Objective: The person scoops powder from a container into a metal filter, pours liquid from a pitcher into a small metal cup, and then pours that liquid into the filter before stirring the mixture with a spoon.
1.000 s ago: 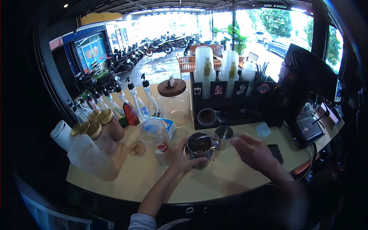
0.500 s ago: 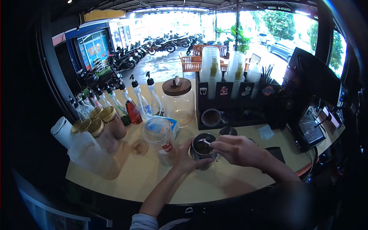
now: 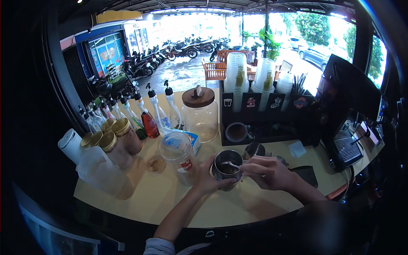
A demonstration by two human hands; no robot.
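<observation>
My left hand [image 3: 207,179] is wrapped round the side of a metal cup [image 3: 224,156] standing at the front of the counter. In my right hand [image 3: 270,173] is a small spoon [image 3: 232,164], pinched near its handle end, its other end dipping inside the cup. The inside of the cup is dark and its contents cannot be made out. Just left of my left hand stands a tall clear plastic jar [image 3: 175,154] with a red label. Behind my right hand is another dark metal cup [image 3: 254,149].
Pump bottles [image 3: 149,124] and gold-lidded jars [image 3: 123,129] line the left side. A wooden-lidded glass jar [image 3: 199,117] and a black holder [image 3: 272,135] with stacked plastic cups [image 3: 236,74] stand behind. On the right is a dark machine [image 3: 342,142]. A round lid [image 3: 156,164] lies on the counter.
My right hand has shifted slightly right and down, and the spoon lies at a different angle in the cup. My left hand keeps its hold. The whole view has moved a little.
</observation>
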